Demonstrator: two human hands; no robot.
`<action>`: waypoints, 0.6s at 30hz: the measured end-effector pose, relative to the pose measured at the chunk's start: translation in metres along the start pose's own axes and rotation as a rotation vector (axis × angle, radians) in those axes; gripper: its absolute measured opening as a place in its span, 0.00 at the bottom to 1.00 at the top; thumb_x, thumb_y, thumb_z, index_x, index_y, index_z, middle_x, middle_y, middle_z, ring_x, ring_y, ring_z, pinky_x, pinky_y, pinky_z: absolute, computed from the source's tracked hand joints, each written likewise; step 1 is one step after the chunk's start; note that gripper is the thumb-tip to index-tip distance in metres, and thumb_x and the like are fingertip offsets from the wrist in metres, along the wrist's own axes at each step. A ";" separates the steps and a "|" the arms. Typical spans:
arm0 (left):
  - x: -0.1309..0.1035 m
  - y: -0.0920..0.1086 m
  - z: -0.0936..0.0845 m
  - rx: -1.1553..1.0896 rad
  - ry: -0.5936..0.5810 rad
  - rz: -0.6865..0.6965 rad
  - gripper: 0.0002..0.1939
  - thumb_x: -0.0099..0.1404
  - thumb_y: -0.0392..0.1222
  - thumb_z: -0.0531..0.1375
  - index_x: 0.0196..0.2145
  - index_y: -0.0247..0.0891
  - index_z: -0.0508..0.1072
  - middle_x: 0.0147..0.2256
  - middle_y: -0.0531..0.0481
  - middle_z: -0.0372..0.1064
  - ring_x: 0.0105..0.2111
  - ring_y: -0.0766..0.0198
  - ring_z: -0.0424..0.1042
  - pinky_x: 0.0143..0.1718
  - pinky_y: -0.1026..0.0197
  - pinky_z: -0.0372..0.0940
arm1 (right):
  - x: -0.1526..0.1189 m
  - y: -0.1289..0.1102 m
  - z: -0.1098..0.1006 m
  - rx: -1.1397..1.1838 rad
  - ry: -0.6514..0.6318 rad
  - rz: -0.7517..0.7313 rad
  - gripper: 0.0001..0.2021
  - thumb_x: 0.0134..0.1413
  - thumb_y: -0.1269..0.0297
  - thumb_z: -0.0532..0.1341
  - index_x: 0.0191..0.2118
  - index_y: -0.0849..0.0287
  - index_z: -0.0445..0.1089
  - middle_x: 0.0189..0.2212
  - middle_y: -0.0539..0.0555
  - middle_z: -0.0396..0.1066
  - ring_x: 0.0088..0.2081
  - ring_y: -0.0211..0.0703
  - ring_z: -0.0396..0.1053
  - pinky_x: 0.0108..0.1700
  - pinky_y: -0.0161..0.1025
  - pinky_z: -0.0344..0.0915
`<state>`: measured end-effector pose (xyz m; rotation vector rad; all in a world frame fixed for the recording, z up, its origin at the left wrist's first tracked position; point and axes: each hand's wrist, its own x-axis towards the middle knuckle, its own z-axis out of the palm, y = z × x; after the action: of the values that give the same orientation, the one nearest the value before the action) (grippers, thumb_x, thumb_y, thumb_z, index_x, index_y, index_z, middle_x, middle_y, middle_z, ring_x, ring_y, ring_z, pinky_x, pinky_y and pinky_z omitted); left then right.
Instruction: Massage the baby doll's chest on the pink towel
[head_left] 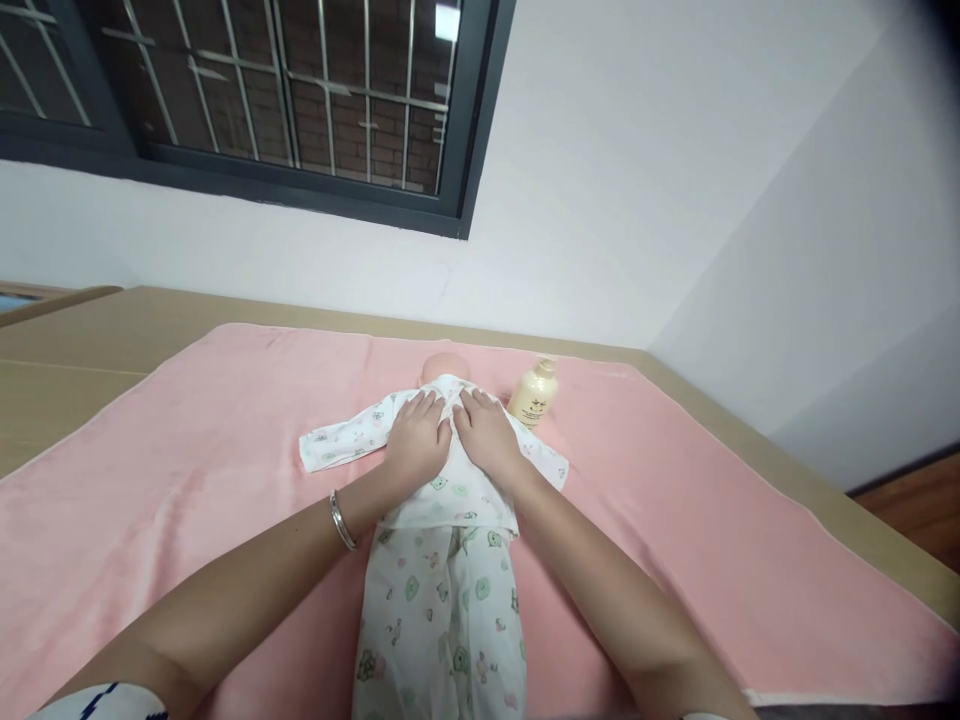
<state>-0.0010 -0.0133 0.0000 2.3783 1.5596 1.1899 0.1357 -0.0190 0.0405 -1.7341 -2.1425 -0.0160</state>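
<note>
A baby doll (445,367) lies on a pink blanket, its head toward the wall. It wears a white printed top (442,502) with the sleeves spread out and white printed trousers (444,620). Both my hands rest flat on the upper part of the top, side by side. My left hand (418,437) has its fingers stretched out toward the doll's shoulder. My right hand (486,432) lies the same way on the other side, fingers extended. Just beyond the right hand a pale yellow bottle (535,393) stands next to the sleeve.
The pink blanket (225,450) covers much of a wooden surface (97,330). A white wall (570,200) rises behind it, with a dark-framed barred window (300,100) at upper left. Another wall (862,250) stands at the right.
</note>
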 end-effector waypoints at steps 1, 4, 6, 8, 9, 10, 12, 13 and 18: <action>0.001 -0.001 0.001 -0.013 -0.008 -0.016 0.23 0.69 0.40 0.50 0.58 0.32 0.69 0.61 0.35 0.65 0.65 0.46 0.59 0.66 0.41 0.54 | -0.004 -0.005 -0.002 -0.048 0.022 0.004 0.21 0.71 0.62 0.46 0.62 0.64 0.65 0.62 0.66 0.64 0.65 0.54 0.58 0.68 0.55 0.46; 0.006 -0.006 0.000 -0.052 -0.049 -0.045 0.25 0.69 0.41 0.51 0.60 0.32 0.67 0.63 0.37 0.62 0.66 0.47 0.57 0.67 0.40 0.51 | -0.013 -0.016 -0.004 -0.118 0.039 -0.002 0.21 0.71 0.65 0.46 0.60 0.67 0.66 0.60 0.68 0.66 0.64 0.56 0.61 0.68 0.53 0.46; 0.011 -0.011 -0.002 -0.078 -0.086 -0.062 0.26 0.68 0.42 0.51 0.61 0.32 0.67 0.63 0.38 0.63 0.66 0.48 0.57 0.68 0.42 0.51 | -0.012 -0.015 -0.002 -0.068 0.012 -0.004 0.22 0.71 0.65 0.45 0.61 0.68 0.65 0.62 0.67 0.64 0.65 0.54 0.59 0.67 0.49 0.49; 0.016 -0.015 -0.005 -0.106 -0.122 -0.101 0.25 0.68 0.42 0.51 0.60 0.31 0.67 0.63 0.39 0.64 0.65 0.50 0.60 0.68 0.46 0.52 | -0.007 -0.008 0.001 0.022 -0.020 0.000 0.24 0.71 0.62 0.45 0.64 0.69 0.62 0.65 0.66 0.60 0.67 0.53 0.55 0.68 0.47 0.49; 0.018 -0.016 -0.006 -0.112 -0.131 -0.121 0.25 0.69 0.42 0.50 0.60 0.30 0.68 0.62 0.39 0.65 0.65 0.50 0.60 0.68 0.47 0.53 | -0.003 -0.002 0.003 0.066 -0.038 0.004 0.25 0.71 0.60 0.46 0.66 0.69 0.59 0.66 0.66 0.58 0.68 0.53 0.53 0.69 0.47 0.48; 0.019 -0.017 -0.006 -0.105 -0.133 -0.136 0.25 0.69 0.42 0.50 0.59 0.29 0.69 0.62 0.38 0.65 0.64 0.50 0.61 0.68 0.48 0.53 | 0.000 0.004 0.005 0.106 -0.057 0.010 0.27 0.71 0.58 0.46 0.67 0.70 0.57 0.67 0.66 0.55 0.69 0.53 0.51 0.69 0.48 0.47; 0.017 -0.013 -0.004 -0.053 -0.114 -0.139 0.25 0.71 0.42 0.48 0.59 0.26 0.68 0.62 0.36 0.65 0.65 0.49 0.60 0.68 0.47 0.52 | 0.007 0.013 0.007 0.160 -0.087 0.022 0.29 0.70 0.56 0.47 0.68 0.71 0.54 0.69 0.67 0.52 0.70 0.53 0.47 0.70 0.48 0.44; 0.014 -0.010 -0.003 -0.016 -0.101 -0.126 0.25 0.71 0.41 0.47 0.60 0.25 0.68 0.62 0.35 0.64 0.65 0.48 0.59 0.68 0.46 0.52 | 0.009 0.016 0.007 0.172 -0.095 0.024 0.29 0.70 0.56 0.48 0.69 0.71 0.53 0.69 0.67 0.51 0.71 0.52 0.46 0.71 0.48 0.43; 0.008 -0.001 -0.001 0.034 -0.098 -0.063 0.24 0.71 0.38 0.47 0.59 0.28 0.69 0.62 0.36 0.65 0.65 0.49 0.60 0.68 0.47 0.52 | 0.004 0.004 -0.002 0.125 -0.119 0.007 0.27 0.70 0.61 0.46 0.69 0.70 0.53 0.68 0.67 0.52 0.70 0.55 0.47 0.70 0.53 0.44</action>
<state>-0.0006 -0.0064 0.0046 2.3501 1.6231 1.0278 0.1391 -0.0143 0.0427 -1.7098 -2.1696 0.2236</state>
